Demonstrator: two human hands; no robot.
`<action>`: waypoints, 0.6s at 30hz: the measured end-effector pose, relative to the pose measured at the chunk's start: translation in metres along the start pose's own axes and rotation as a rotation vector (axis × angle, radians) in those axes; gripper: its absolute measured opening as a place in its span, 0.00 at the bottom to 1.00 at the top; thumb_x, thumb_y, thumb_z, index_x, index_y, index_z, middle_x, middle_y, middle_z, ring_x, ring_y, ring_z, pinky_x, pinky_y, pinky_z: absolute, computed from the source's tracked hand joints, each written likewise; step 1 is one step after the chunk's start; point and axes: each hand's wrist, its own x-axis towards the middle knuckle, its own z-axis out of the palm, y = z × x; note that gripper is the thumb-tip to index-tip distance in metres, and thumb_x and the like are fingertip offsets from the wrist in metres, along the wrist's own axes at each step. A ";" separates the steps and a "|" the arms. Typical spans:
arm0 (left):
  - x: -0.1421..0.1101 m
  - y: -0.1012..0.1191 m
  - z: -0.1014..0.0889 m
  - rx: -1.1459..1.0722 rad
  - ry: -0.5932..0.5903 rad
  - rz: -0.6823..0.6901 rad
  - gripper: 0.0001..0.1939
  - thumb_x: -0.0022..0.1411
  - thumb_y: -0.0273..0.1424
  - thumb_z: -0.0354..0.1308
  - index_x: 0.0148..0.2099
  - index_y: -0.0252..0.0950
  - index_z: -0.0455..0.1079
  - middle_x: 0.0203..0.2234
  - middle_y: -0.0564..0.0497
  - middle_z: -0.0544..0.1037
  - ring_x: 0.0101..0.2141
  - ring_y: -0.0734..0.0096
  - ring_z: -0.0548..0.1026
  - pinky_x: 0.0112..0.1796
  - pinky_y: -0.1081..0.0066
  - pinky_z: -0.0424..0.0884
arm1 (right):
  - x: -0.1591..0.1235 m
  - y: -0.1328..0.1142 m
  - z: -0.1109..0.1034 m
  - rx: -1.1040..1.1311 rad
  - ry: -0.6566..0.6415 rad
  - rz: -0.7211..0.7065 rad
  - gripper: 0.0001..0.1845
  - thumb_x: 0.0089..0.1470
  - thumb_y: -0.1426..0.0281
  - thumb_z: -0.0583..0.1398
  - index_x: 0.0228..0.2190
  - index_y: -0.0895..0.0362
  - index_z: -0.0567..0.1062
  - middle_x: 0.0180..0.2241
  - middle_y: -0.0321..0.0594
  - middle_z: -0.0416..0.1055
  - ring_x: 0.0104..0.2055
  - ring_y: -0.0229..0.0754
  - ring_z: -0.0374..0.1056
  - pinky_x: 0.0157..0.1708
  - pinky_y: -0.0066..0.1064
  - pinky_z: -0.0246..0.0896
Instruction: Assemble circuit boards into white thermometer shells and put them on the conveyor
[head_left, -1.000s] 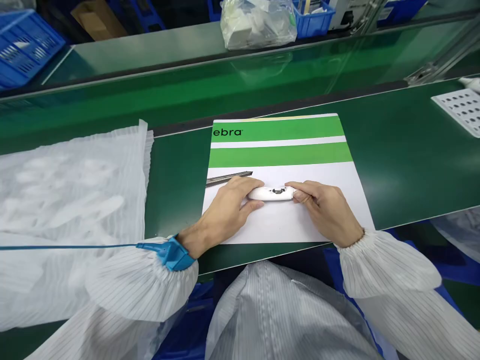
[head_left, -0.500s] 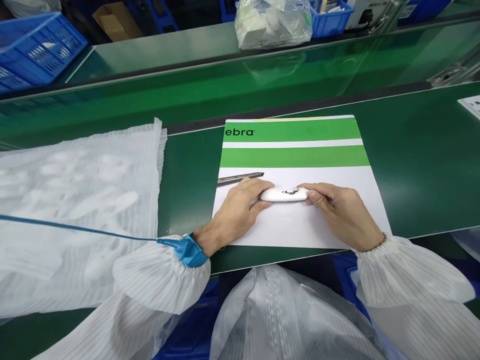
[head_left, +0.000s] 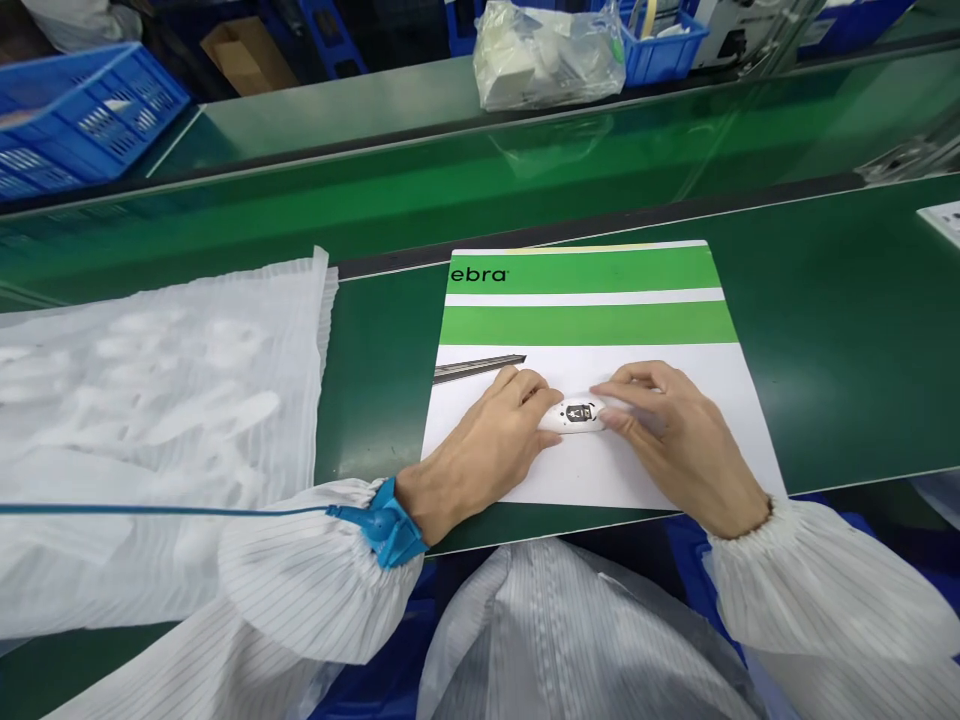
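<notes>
Rolled since earlier, white device (head_left: 577, 414) now shows its dark recess upward.

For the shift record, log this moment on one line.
left hand: holds white handheld device | right hand: fingers on its other end | below: green-striped printed sheet

One left hand (head_left: 491, 440), one right hand (head_left: 675, 440), one white device (head_left: 574, 414), one printed sheet (head_left: 600, 470) with two green stripes (head_left: 585, 325), one wrist strap (head_left: 394, 525), one cardboard box (head_left: 249, 58), one blue crate (head_left: 90, 120). The pale shapes (head_left: 165, 400) at left are too blurred to count.
</notes>
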 end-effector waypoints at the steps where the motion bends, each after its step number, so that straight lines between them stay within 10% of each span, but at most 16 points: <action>1: 0.000 0.002 0.001 0.009 0.006 -0.001 0.17 0.64 0.29 0.59 0.54 0.32 0.67 0.45 0.45 0.71 0.47 0.60 0.65 0.49 0.60 0.69 | 0.005 -0.002 -0.002 0.016 0.024 0.009 0.12 0.62 0.65 0.58 0.44 0.54 0.79 0.43 0.42 0.73 0.44 0.44 0.68 0.41 0.34 0.63; 11: 0.001 0.000 0.006 -0.048 0.066 -0.029 0.15 0.63 0.32 0.60 0.50 0.31 0.69 0.44 0.44 0.72 0.47 0.59 0.67 0.52 0.57 0.68 | 0.055 -0.029 0.059 -0.314 0.142 -0.011 0.28 0.68 0.57 0.47 0.24 0.57 0.73 0.23 0.38 0.71 0.25 0.37 0.64 0.25 0.33 0.41; 18: 0.001 -0.004 0.011 -0.101 0.108 0.018 0.13 0.63 0.32 0.60 0.48 0.31 0.69 0.43 0.44 0.72 0.47 0.61 0.67 0.51 0.60 0.68 | 0.049 -0.028 0.061 -0.392 0.159 -0.060 0.30 0.69 0.61 0.42 0.23 0.58 0.73 0.25 0.43 0.74 0.29 0.41 0.67 0.28 0.34 0.45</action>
